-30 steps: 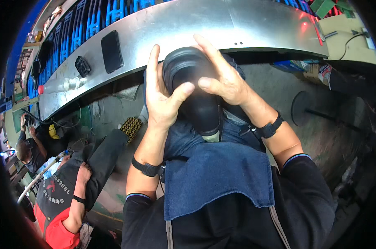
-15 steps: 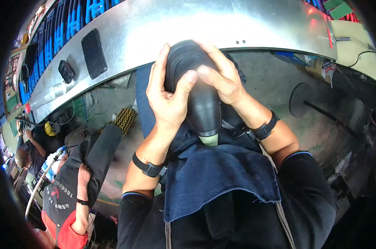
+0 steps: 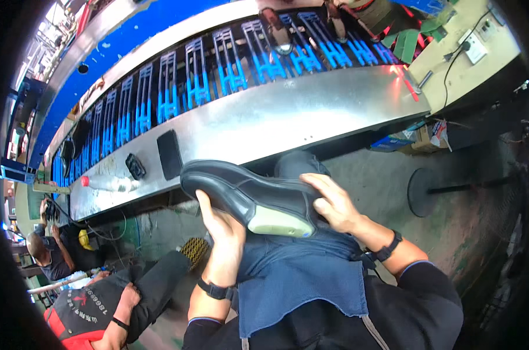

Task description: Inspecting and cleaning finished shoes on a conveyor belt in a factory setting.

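Above the lap (image 3: 288,252), the left hand (image 3: 222,226) cups the black shoe (image 3: 235,189), its fingers' spread hidden; the right hand (image 3: 336,205) grips the other end, fingers part-curled. Uneven support could let it slip.

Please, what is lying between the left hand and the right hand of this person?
In the head view, a black shoe with a pale green part lies between the left hand and the right hand; both touch it.

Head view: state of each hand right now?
Left hand: holding the black leather shoe from the near side, its fingers mostly hidden by it.
Right hand: holding the same shoe at its right end.
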Action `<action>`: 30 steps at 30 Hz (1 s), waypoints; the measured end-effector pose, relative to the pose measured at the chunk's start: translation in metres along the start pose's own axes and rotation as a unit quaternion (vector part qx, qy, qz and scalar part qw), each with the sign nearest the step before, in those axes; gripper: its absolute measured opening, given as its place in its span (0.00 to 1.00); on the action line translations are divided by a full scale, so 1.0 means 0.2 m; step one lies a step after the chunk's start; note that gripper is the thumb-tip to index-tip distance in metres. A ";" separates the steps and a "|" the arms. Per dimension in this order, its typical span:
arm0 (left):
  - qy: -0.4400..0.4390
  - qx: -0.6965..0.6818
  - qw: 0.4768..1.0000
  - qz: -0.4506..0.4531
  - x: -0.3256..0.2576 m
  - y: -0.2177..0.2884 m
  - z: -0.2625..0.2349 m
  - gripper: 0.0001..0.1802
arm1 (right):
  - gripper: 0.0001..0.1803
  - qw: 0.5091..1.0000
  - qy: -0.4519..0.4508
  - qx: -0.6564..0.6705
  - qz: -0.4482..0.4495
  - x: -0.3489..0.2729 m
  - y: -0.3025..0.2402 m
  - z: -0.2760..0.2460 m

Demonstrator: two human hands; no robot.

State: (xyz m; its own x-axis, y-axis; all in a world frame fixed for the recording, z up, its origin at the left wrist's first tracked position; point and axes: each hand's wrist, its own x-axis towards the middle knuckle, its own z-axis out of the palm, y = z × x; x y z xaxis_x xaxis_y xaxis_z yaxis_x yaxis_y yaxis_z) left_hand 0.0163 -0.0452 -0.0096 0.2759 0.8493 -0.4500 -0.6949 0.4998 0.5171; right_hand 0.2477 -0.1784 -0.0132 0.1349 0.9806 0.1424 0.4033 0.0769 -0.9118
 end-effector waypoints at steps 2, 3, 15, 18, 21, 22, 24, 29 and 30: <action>-0.164 0.015 0.966 -0.201 -0.06 -0.01 -0.04 0.34 | 0.28 0.988 0.115 0.104 0.019 -0.01 -0.04 -0.12; -0.192 0.219 0.923 -0.252 -0.10 -0.03 -0.05 0.35 | 0.28 0.978 0.161 0.131 -0.008 0.02 -0.04 -0.17; -0.276 0.720 0.632 0.076 0.33 -0.18 0.17 0.52 | 0.29 0.973 0.184 -0.008 0.141 0.57 0.32 -0.07; -0.203 0.622 0.755 0.049 0.73 0.03 0.28 0.45 | 0.32 0.995 0.040 0.047 0.084 1.07 0.53 -0.20; -0.121 0.554 0.814 0.128 1.29 0.44 0.37 0.35 | 0.41 0.980 0.035 -0.077 0.179 1.69 0.79 -0.36; -0.062 0.592 0.786 0.170 1.47 0.58 0.36 0.32 | 0.44 0.944 0.090 -0.288 0.135 1.86 0.88 -0.41; 0.022 0.567 0.804 0.180 1.84 0.84 0.28 0.31 | 0.45 0.905 0.117 -0.372 0.167 2.17 1.06 -0.46; 0.007 0.760 0.594 0.265 2.33 1.02 -0.01 0.45 | 0.35 0.876 0.140 -0.455 0.079 2.54 1.36 -0.38; -0.002 0.757 0.582 0.297 2.31 0.99 -0.01 0.48 | 0.35 0.896 0.107 -0.413 0.124 2.54 1.37 -0.39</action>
State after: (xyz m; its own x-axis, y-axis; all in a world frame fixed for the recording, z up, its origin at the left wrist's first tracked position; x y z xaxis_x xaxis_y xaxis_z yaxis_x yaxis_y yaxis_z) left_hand 0.0054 0.4456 -0.1168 0.2888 0.9479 0.1347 0.7122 -0.3067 0.6314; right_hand 0.4977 0.3275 -0.1598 0.4484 0.8849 0.1264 0.8569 -0.3853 -0.3423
